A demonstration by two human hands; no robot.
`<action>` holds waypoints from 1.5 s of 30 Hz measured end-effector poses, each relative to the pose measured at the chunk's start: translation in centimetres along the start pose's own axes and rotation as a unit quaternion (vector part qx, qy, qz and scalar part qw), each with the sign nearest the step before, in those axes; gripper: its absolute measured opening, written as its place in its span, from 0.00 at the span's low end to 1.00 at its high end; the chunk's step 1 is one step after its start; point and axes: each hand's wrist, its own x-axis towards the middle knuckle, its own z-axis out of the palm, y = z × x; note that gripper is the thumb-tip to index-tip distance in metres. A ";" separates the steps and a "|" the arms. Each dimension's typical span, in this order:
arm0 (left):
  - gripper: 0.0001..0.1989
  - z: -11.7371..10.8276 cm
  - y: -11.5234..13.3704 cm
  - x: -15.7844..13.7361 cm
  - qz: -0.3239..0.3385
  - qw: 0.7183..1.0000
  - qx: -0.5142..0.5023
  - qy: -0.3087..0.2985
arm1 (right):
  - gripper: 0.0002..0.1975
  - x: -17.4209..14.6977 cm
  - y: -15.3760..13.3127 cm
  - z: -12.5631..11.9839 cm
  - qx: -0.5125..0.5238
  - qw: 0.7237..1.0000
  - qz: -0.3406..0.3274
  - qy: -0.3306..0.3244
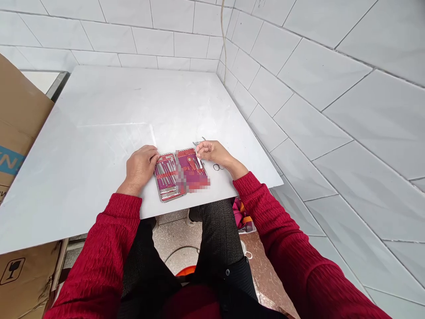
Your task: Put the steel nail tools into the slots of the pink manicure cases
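A manicure set case (191,178) lies unfolded on the white table (109,97), close to its front edge. Metal tools sit in loops on its purple and red lining; part of the case is blurred. My left hand (141,167) has its curled fingers and thumb on the upper left edge of the case. At the upper right corner, my right hand (214,151) is closed in a pinch beside the tool loops; what its fingertips hold is too small to make out. Metal nippers (199,141) lie partly behind that hand. The ring handles of small scissors (218,167) show beneath the right wrist.
Tiled walls (299,102) border the table at the back and right. A hanging cable (223,44) runs down the corner. Cardboard boxes (20,115) stand at the left and below. Under the table, a container with purple and orange items (241,215) sits by my leg.
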 end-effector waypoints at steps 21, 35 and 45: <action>0.13 0.0 -0.1 -0.1 0.002 1.000 0.004 0.008 | 0.15 -0.5 1.6 1.6 -0.014 0.996 -0.050 0.075; 0.13 -0.2 -0.3 0.0 0.011 1.000 0.011 0.005 | 0.18 -1.0 1.4 2.5 -0.052 0.978 -0.096 0.178; 0.15 -0.3 -0.2 0.0 -0.002 1.000 0.018 -0.008 | 0.13 -0.5 0.9 -0.4 -0.069 0.911 -0.094 0.396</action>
